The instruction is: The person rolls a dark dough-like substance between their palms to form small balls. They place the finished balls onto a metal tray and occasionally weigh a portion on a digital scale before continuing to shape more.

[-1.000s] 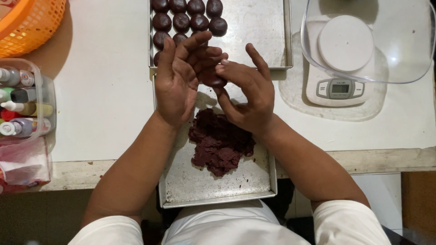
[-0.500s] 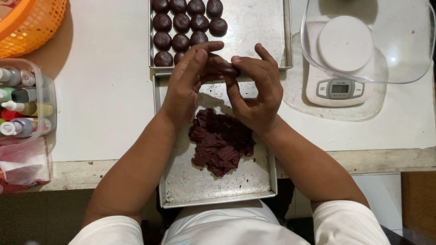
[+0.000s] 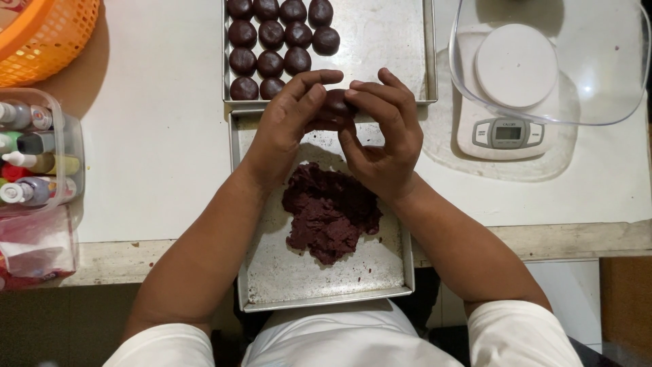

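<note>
Left hand (image 3: 288, 126) and right hand (image 3: 384, 139) meet fingertip to fingertip, fingers curled inward.

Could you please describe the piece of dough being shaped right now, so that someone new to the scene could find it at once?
Start at the near metal tray holding the loose mound of dark dough. Just beyond the mound, the left hand and right hand meet, with a dark brown dough ball pinched between their fingers. Unlike the finished balls lined up in the far tray, it is held in the hands.
</note>
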